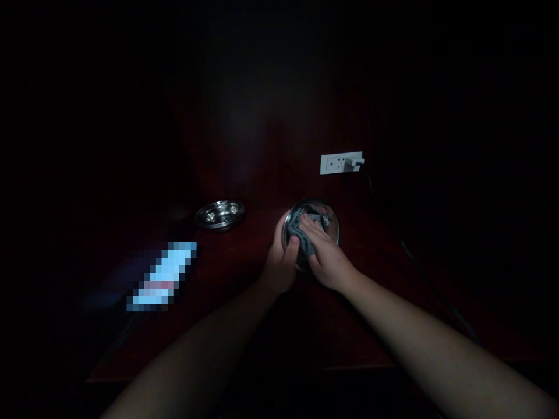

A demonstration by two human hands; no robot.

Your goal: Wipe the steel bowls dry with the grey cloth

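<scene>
A shiny metal bowl (334, 224) is tilted toward me above the dark red table. My left hand (282, 256) grips its left rim, thumb on the near side and fingers behind. Inside the bowl lies a crumpled grey-green cloth (297, 224). My right hand (323, 250) presses that cloth against the inner wall, its fingers reaching into the bowl and partly covering the cloth. Farther left, a second metal bowl (222, 215) stands on the table, apart from both hands.
A blurred-out bright screen (163, 276) lies at the left. On the back wall is a white power socket (340, 163) with a plug in it. A thin cable (437, 291) runs along the right side. The table's front edge (358, 368) shows faintly; the surroundings are very dark.
</scene>
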